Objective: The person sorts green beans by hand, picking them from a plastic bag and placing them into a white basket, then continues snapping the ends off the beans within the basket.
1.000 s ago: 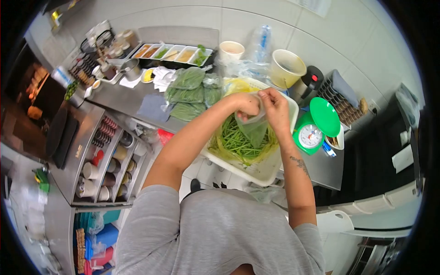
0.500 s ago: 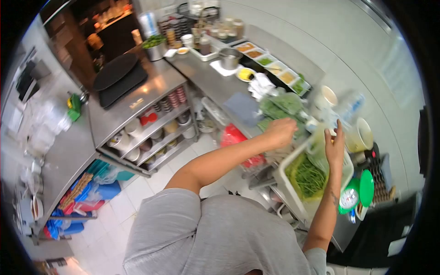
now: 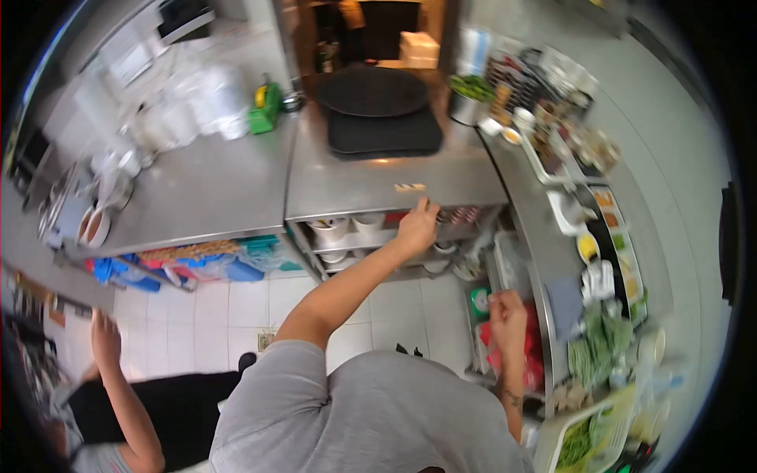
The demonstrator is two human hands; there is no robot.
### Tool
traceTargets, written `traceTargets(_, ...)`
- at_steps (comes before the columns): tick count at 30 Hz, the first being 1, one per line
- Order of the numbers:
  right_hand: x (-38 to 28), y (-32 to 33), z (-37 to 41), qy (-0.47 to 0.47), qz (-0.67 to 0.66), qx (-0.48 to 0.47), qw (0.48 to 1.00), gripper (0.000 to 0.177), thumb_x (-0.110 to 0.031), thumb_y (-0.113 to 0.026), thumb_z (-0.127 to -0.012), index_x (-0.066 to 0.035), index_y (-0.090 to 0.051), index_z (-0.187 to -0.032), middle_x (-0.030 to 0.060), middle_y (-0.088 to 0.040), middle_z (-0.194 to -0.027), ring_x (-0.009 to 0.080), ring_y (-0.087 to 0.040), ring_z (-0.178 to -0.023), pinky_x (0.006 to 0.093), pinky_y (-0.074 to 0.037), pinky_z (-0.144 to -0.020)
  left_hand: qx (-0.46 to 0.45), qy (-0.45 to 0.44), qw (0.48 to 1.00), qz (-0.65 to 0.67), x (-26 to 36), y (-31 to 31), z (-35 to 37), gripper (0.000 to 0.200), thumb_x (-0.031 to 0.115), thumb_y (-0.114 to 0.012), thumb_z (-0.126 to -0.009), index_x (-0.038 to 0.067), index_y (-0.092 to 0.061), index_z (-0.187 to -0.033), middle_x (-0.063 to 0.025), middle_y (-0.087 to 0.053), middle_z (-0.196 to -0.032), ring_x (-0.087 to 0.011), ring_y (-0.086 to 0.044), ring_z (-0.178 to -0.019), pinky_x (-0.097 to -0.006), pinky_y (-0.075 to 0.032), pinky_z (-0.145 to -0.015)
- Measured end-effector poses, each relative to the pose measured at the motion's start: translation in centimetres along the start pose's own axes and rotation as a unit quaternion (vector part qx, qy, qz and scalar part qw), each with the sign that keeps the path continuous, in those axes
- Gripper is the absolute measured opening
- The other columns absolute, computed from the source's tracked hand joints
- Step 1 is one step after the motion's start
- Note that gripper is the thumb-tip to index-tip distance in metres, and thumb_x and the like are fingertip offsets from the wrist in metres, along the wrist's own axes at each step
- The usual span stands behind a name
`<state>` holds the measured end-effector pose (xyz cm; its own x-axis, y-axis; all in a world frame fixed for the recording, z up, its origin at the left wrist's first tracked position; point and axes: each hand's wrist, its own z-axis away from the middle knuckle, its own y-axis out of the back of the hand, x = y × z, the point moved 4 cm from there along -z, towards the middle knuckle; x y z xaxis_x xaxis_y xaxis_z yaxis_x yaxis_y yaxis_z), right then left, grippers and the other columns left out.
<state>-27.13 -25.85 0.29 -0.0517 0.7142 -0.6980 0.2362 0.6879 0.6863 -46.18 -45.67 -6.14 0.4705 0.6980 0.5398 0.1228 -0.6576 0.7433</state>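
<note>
My left hand [image 3: 418, 226] is at the front edge of the middle steel counter [image 3: 355, 185], fingers curled in; what they hold, if anything, is hidden. Just beyond it on the steel lies a small pale strip [image 3: 410, 188]. My right hand [image 3: 509, 317] hangs over the aisle by the right counter, loosely bent, with the thumb apart from the fingers and nothing visible between them. Below that hand are a red plastic bag [image 3: 533, 347] and a green round item [image 3: 479, 302] on the lower shelf.
Black trays [image 3: 384, 135] lie at the back of the middle counter. The right counter holds a grey cloth [image 3: 564, 306], bagged greens [image 3: 603, 339] and a white bin [image 3: 566, 449] of green stalks. A co-worker's hand [image 3: 106, 339] and dark-clothed legs [image 3: 169, 410] are at lower left.
The view has swung left. My left hand has left the bagged greens for the middle counter's edge; my right hand has left the bin and its raised fingers have bent. A co-worker has come into view.
</note>
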Motion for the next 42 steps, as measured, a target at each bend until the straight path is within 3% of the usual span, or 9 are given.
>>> traceTargets(2,-2.9,-3.2,-2.0,0.098,-0.062,-0.043,0.992,0.014,-0.003,-0.062,-0.078,0.000,-0.057,-0.090,0.0150,-0.056,-0.094,0.0288,-0.058,-0.080,0.0337,-0.046,-0.074,0.030,0.019,0.996,-0.078,-2.9,1.7,-3.1,0.033,0.006,-0.057,-0.074,0.006,-0.053,-0.107,-0.0191,-0.048,-0.108,-0.0367,-0.060,-0.085,-0.0442,-0.051,-0.071)
traceTargets(8,-3.3,-7.7,-8.9,0.164,-0.049,-0.156,0.973,0.019,-0.002,-0.062,-0.079,-0.001,-0.057,-0.097,0.0136,-0.055,-0.102,0.0294,-0.057,-0.088,0.0354,-0.046,-0.077,0.000,0.015,0.981,-0.191,-9.7,0.1,-5.3,0.030,0.007,-0.058,-0.074,0.007,-0.053,-0.104,-0.0162,-0.053,-0.098,-0.0333,-0.061,-0.081,-0.0422,-0.052,-0.067)
traceTargets(14,-4.9,-7.2,-17.9,0.160,-0.051,-0.117,0.979,0.014,-0.007,-0.060,-0.083,-0.001,-0.058,-0.095,0.0129,-0.056,-0.098,0.0289,-0.059,-0.083,0.0352,-0.047,-0.074,0.052,0.140,0.979,-0.138,-16.5,4.1,-4.9,0.024,0.003,-0.049,-0.080,0.003,-0.051,-0.104,-0.0198,-0.052,-0.098,-0.0379,-0.059,-0.082,-0.0468,-0.051,-0.066)
traceTargets(21,-6.9,-8.1,-14.2,0.178,-0.070,0.004,0.981,0.008,-0.009,-0.061,-0.081,-0.002,-0.059,-0.083,0.0121,-0.060,-0.085,0.0309,-0.060,-0.079,0.0354,-0.047,-0.069,0.133,0.183,0.942,-0.248,-24.0,10.3,-5.6,0.018,0.007,-0.047,-0.084,-0.002,-0.054,-0.098,-0.0246,-0.053,-0.092,-0.0387,-0.057,-0.084,-0.0459,-0.048,-0.073)
traceTargets(24,-4.5,-7.0,-9.4,0.114,-0.019,0.083,0.990,0.010,-0.010,-0.064,-0.078,-0.003,-0.058,-0.076,0.0120,-0.059,-0.077,0.0312,-0.058,-0.075,0.0368,-0.046,-0.065,0.241,0.141,0.939,-0.200,-20.2,12.0,-7.3,0.023,0.017,-0.058,-0.083,-0.003,-0.056,-0.095,-0.0238,-0.052,-0.100,-0.0386,-0.058,-0.086,-0.0448,-0.048,-0.074)
traceTargets(29,-2.0,-2.3,-0.7,-0.026,0.027,0.214,0.976,0.016,-0.013,-0.065,-0.079,-0.003,-0.056,-0.071,0.0126,-0.055,-0.068,0.0320,-0.055,-0.068,0.0401,-0.043,-0.062,0.067,0.069,0.995,-0.013,-14.5,4.8,-9.4,0.029,0.021,-0.047,-0.092,-0.003,-0.055,-0.078,-0.0226,-0.055,-0.068,-0.0422,-0.055,-0.068,-0.0475,-0.042,-0.064)
traceTargets(33,-1.3,3.1,5.8,-0.067,0.068,0.328,0.940,0.014,-0.011,-0.065,-0.080,-0.002,-0.056,-0.075,0.0125,-0.055,-0.073,0.0314,-0.055,-0.071,0.0397,-0.044,-0.063,-0.034,-0.061,0.998,-0.007,-4.6,-2.0,-9.1,0.018,0.014,-0.047,-0.090,-0.002,-0.055,-0.087,-0.0222,-0.057,-0.080,-0.0377,-0.056,-0.071,-0.0453,-0.044,-0.065)
traceTargets(37,-2.0,9.5,13.5,-0.121,0.136,0.413,0.892,0.009,-0.004,-0.065,-0.077,-0.002,-0.058,-0.082,0.0122,-0.057,-0.081,0.0309,-0.056,-0.078,0.0375,-0.046,-0.069,-0.146,-0.209,0.941,0.222,8.8,-5.7,-7.2,0.013,0.011,-0.056,-0.087,0.000,-0.056,-0.094,-0.0146,-0.054,-0.091,-0.0297,-0.055,-0.077,-0.0395,-0.045,-0.069)
traceTargets(42,0.4,17.3,23.8,-0.236,0.189,0.459,0.836,0.024,-0.002,-0.065,-0.075,-0.003,-0.057,-0.098,0.0122,-0.056,-0.094,0.0280,-0.057,-0.087,0.0356,-0.046,-0.076,-0.291,-0.331,0.858,0.264,27.1,-8.0,-0.6,0.029,0.022,-0.065,-0.083,0.003,-0.057,-0.103,-0.0141,-0.055,-0.093,-0.0249,-0.057,-0.074,-0.0342,-0.048,-0.069)
